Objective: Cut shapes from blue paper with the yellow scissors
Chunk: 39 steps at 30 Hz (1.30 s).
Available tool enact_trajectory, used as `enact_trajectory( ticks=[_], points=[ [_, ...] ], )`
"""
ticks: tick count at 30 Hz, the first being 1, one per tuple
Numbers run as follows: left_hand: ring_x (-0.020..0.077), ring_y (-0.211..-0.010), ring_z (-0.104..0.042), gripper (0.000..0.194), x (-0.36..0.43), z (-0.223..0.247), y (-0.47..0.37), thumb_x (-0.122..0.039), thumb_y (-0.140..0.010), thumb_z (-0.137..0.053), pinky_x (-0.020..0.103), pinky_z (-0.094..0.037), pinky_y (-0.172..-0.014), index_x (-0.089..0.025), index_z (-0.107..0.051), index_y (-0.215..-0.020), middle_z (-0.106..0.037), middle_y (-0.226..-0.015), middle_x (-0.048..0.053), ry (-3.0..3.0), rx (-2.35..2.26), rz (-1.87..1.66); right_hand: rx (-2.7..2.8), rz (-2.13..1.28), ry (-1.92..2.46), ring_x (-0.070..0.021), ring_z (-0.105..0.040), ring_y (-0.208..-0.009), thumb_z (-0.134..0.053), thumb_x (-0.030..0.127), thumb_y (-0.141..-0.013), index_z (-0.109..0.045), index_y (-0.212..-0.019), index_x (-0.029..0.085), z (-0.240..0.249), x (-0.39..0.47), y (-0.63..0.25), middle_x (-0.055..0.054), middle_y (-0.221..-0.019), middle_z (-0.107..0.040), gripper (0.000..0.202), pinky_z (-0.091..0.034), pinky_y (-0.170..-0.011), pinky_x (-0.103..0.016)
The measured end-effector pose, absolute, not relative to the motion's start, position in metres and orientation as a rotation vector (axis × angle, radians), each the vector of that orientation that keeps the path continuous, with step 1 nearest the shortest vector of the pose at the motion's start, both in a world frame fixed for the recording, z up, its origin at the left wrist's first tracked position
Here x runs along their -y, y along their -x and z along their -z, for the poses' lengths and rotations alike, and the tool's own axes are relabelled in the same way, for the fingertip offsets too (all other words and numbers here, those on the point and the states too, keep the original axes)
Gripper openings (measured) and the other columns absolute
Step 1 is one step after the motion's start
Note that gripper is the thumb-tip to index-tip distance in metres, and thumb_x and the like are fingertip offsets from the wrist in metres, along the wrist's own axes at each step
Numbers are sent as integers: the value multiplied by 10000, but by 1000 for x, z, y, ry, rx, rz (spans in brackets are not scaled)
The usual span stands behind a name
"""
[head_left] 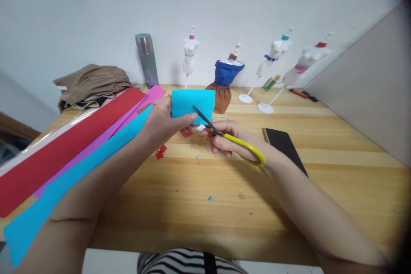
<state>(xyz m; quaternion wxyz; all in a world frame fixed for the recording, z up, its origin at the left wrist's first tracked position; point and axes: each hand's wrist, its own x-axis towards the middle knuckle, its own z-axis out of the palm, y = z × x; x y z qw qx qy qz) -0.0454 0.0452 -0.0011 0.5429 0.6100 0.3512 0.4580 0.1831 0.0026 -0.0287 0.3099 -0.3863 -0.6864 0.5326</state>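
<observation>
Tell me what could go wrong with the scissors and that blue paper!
The scissors have their tip close to the left hand's thumb, so a slip might nick it. The blue paper is held up off the table, so it could bend and cut crooked. Tiny scraps like the blue one might get brushed onto the floor.

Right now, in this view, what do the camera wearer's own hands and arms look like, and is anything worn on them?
The left hand and right hand are ungloved, with no rings or watch visible. The left forearm and right forearm show no sleeves or cables. Below, a black-and-white striped garment shows, with a black strap.
</observation>
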Motion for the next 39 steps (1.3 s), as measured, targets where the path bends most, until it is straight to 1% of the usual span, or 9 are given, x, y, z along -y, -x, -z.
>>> enact_trajectory(
  ticks=[3,6,13,16,19,22,26,33,39],
  points=[
    [173,-613,-708,318,-44,2,45,-329,-717,-899,275,-589,-589,-156,-707,-902,-771,-725,38,-1409,-798,-1063,1805,-1413,1037,-110,-445,-528,-770,684,-920,-746,-997,236,27,-2,-182,0,-709,-623,455,-394,-480,-293],
    [172,-617,-701,341,-41,0,45,-361,-740,-906,278,-588,-593,-160,-715,-939,-767,-728,34,-1372,-777,-1048,1791,-1406,1040,-111,-444,-520,-788,691,-902,-743,-1029,224,27,-2,-180,6,-698,-618,486,-378,-476,-298],
    [164,-604,-688,262,-39,-8,47,-362,-746,-896,281,-605,-616,-162,-742,-817,-766,-697,34,-1386,-776,-984,1813,-1385,1026,-101,-439,-506,-752,685,-930,-730,-986,220,29,-2,-180,4,-696,-632,468,-354,-470,-301],
    [165,-602,-685,251,-42,-6,47,-358,-736,-894,281,-607,-617,-157,-752,-787,-751,-682,32,-1371,-784,-1001,1804,-1373,1030,-105,-442,-512,-730,662,-956,-741,-1024,220,29,-3,-181,-2,-713,-630,447,-366,-481,-303],
    [176,-624,-709,245,-45,-3,47,-335,-720,-899,280,-612,-612,-148,-755,-785,-752,-696,41,-1380,-788,-1016,1777,-1380,1051,-118,-453,-525,-799,630,-909,-753,-1057,228,27,-2,-179,-1,-707,-611,431,-377,-485,-304],
    [189,-641,-733,246,-48,-1,47,-313,-708,-892,284,-630,-611,-143,-759,-826,-764,-720,47,-1408,-799,-1004,1761,-1389,1068,-123,-464,-524,-845,611,-869,-737,-1001,231,25,-1,-177,0,-694,-612,416,-380,-480,-306],
    [214,-673,-760,340,-47,-3,48,-313,-683,-915,310,-657,-638,-158,-752,-939,-779,-753,40,-1395,-847,-1031,1747,-1383,1081,-123,-467,-519,-846,603,-869,-722,-990,246,23,-1,-176,9,-692,-621,397,-376,-480,-306],
    [207,-651,-740,287,-46,-3,48,-299,-690,-906,320,-654,-642,-163,-742,-882,-765,-743,43,-1454,-865,-1069,1755,-1403,1067,-91,-482,-525,-860,638,-843,-627,-865,209,20,0,-176,35,-679,-603,489,-372,-487,-257],
    [217,-655,-748,333,-46,-3,49,-303,-681,-913,328,-646,-628,-154,-741,-924,-757,-762,47,-1456,-897,-1079,1737,-1408,1072,-89,-493,-515,-875,646,-820,-658,-882,208,23,-1,-176,43,-669,-609,493,-383,-481,-243]
  ],
)
